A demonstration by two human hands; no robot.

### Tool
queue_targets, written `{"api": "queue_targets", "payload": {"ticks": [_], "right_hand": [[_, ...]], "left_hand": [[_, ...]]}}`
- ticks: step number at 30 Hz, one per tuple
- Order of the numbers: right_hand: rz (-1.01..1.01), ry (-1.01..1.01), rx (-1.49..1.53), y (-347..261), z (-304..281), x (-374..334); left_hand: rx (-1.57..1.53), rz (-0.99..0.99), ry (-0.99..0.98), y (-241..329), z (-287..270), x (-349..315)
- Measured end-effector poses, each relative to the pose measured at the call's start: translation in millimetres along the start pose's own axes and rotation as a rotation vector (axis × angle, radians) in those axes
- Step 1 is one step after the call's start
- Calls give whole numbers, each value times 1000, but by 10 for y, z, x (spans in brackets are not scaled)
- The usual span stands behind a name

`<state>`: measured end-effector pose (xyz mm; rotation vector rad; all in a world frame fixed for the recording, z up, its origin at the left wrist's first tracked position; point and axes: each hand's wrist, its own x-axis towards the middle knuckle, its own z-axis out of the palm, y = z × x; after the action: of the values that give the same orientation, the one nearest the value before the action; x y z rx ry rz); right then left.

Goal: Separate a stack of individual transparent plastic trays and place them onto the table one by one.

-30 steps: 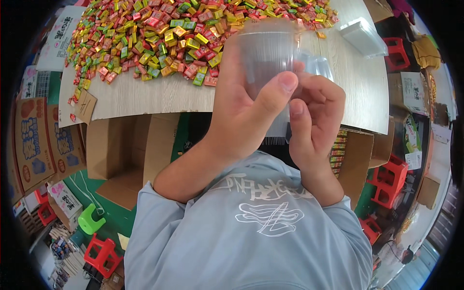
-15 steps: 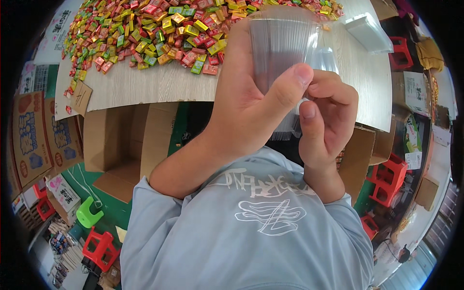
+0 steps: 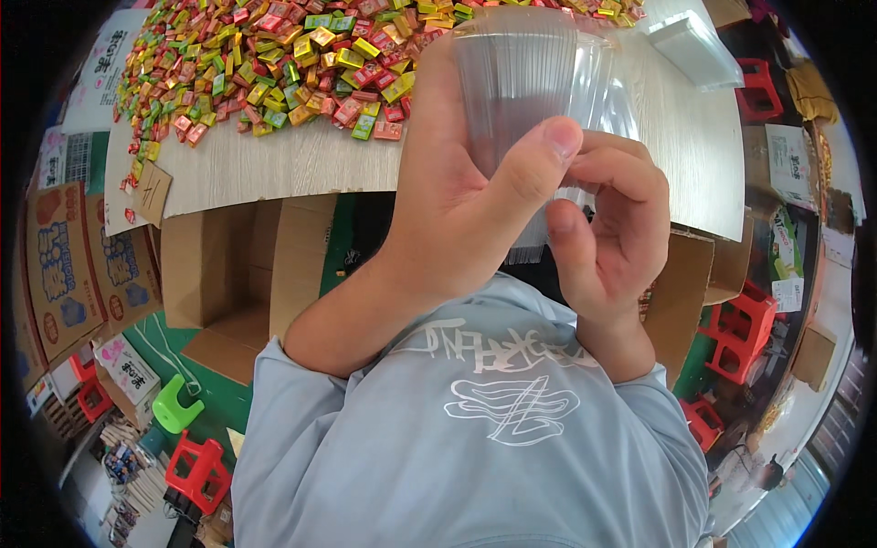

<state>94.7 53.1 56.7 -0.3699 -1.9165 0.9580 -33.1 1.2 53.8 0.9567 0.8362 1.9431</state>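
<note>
The left hand (image 3: 457, 215) is grasping a thick stack of clear plastic pieces (image 3: 516, 82), with its thumb laid across the front side and the other fingers hidden behind; the stack is held up before the person, and in the view it covers a part of the near edge of the tabletop (image 3: 274, 166), somewhat to the right of the middle; many thin edges are visible along the stack, close one to another, and its lower end appears below the two hands, just above the grey-blue shirt (image 3: 512, 365); the right hand (image 3: 626, 228) is beside the stack on its right, with fingers curled and the thumb raised, the index finger near the tip of the left thumb; whether this hand pinches one piece or only touches the stack, I cannot tell; a large heap of small wrapped sweets (image 3: 292, 68), red, yellow, green and orange, spreads along the far edge of the tabletop and toward its left edge; a brown cardboard piece (image 3: 153, 194) lies at the near left corner; a clear plastic bundle (image 3: 699, 55) lies near the far right corner; below the near edge, on the left side, stands an open cardboard box (image 3: 224, 265).
</note>
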Motion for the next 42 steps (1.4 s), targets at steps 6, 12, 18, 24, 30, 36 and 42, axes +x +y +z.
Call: {"api": "queue_targets", "payload": {"ticks": [6,12,18,24,30,36,42], "right_hand": [[0,-31,103,52,-34,10],[68,5,138,52,-32,-22],[-30,-32,-128,15,-76,-35],[-13,-7,-32,51,-22,-16],[-20,-30,65,63,-24,5],[-14,-28,29,85,-52,-35],[-128,-80,-220,48,-81,-18]], "left_hand": [[108,36,65,-24,24,-17],[112,47,82,-48,51,1],[97,-2,82,-1,60,-19],[95,14,74,0,36,-18],[112,14,86,-11,54,-29],[105,-10,68,3,40,-43],[67,23,67,-29,38,-53]]}}
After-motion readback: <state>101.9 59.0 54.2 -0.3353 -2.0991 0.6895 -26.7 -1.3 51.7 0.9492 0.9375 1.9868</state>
